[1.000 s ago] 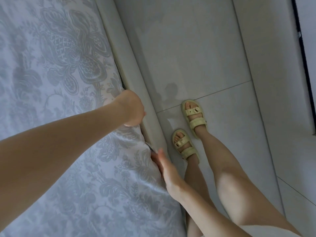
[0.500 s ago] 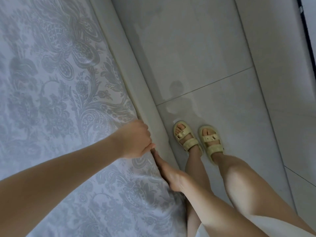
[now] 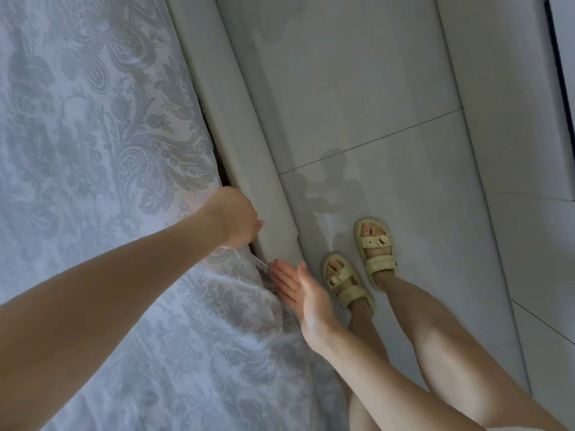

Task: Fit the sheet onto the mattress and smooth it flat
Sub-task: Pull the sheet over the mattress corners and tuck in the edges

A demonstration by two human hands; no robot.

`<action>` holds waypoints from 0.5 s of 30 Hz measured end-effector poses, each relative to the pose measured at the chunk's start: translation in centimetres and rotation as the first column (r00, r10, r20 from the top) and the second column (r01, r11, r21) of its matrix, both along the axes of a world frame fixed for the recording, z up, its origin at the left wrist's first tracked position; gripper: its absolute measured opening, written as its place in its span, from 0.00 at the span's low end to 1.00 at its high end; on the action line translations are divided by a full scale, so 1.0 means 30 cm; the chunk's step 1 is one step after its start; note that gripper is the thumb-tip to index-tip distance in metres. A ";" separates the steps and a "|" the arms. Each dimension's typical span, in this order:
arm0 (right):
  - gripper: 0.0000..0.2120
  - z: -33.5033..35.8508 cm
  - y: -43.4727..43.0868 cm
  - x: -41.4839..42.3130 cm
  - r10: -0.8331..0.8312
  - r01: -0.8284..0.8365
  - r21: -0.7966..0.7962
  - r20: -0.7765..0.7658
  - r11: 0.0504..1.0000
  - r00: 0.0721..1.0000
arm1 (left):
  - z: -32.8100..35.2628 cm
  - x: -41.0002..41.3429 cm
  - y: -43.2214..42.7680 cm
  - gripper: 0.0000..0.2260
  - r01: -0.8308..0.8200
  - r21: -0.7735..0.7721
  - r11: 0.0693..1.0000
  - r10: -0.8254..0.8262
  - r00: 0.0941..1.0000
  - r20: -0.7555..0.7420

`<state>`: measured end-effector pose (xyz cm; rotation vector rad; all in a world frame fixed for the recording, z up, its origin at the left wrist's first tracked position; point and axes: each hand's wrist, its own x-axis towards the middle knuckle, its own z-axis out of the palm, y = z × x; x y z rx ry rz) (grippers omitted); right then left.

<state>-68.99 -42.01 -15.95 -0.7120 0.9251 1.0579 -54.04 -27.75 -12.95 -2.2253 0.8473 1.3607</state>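
Note:
A pale blue-white sheet (image 3: pixel 93 150) with a grey floral paisley pattern covers the mattress on the left half of the head view. Its right edge runs down into the dark gap beside the padded bed frame rail (image 3: pixel 245 144). My left hand (image 3: pixel 236 217) sits at that edge with its fingers curled down into the gap, gripping the sheet's hem. My right hand (image 3: pixel 306 295) is just below it, fingers straight, palm turned towards the bed, fingertips touching the bunched sheet edge (image 3: pixel 264 269) beside the rail.
A glossy light grey tiled floor (image 3: pixel 357 88) fills the right side. My two legs in pale yellow sandals (image 3: pixel 373 247) stand close beside the rail. A white unit with a dark edge (image 3: pixel 557 73) stands at the far right.
My right hand has come out of the gap and turned palm-up with fingers straight. My left hand has stayed on the sheet edge. My feet have stepped along the bed.

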 end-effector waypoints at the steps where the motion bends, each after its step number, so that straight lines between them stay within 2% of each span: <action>1: 0.21 -0.001 0.021 -0.005 0.005 -0.005 0.076 0.005 0.997 1.000 | 0.004 0.001 0.008 0.24 0.004 0.002 1.000 -0.004 1.000 0.012; 8: 0.34 -0.077 0.161 0.038 0.174 -0.148 0.421 -0.022 0.895 0.985 | 0.046 -0.022 0.055 0.24 0.051 -0.028 0.998 -0.049 0.997 0.067; 12: 0.36 -0.120 0.243 0.014 0.294 -0.270 0.387 -0.003 0.882 0.956 | 0.047 -0.032 0.075 0.25 0.047 -0.044 0.998 -0.043 0.995 0.087; 15: 0.32 -0.136 0.208 -0.015 0.261 -0.230 0.297 -0.069 0.927 0.963 | 0.025 -0.028 0.064 0.27 0.028 -0.091 0.995 -0.019 0.995 0.101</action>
